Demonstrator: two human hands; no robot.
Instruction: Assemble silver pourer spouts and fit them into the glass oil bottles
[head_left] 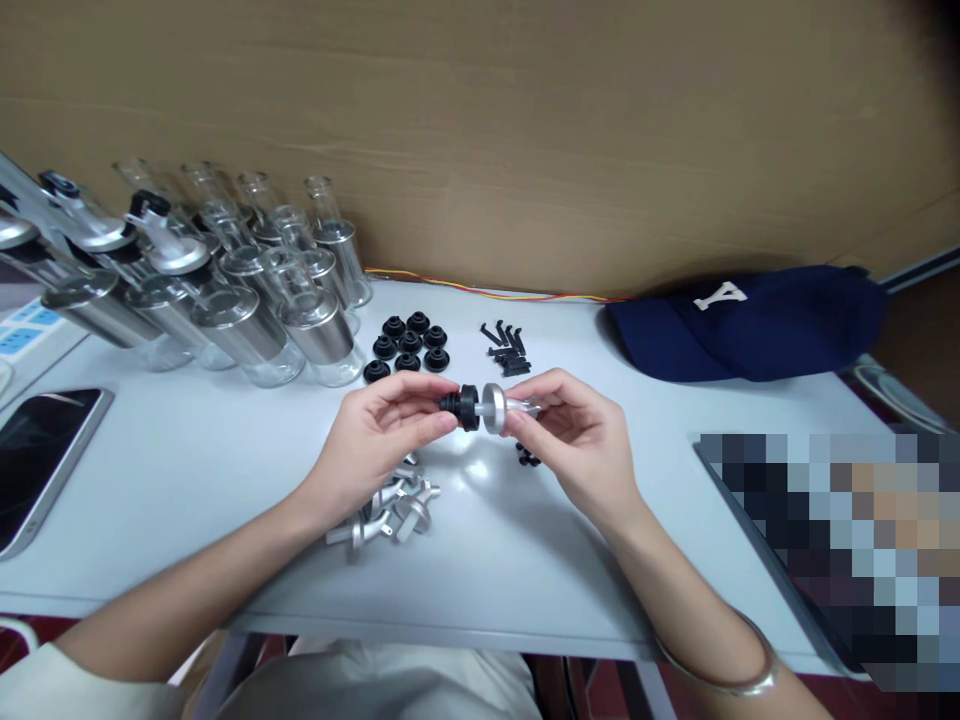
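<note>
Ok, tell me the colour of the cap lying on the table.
Navy blue cap with a white letter, head view.

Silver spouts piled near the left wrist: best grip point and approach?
Probably pinch one silver spout by its narrow tube end, coming from the table's near left. The tubes stick outward from the pile there, while the round flanges lie tangled toward the middle, under the left hand.

Both hands (480, 440) raised, fingertips pinched together, wrists angled inward.
</note>
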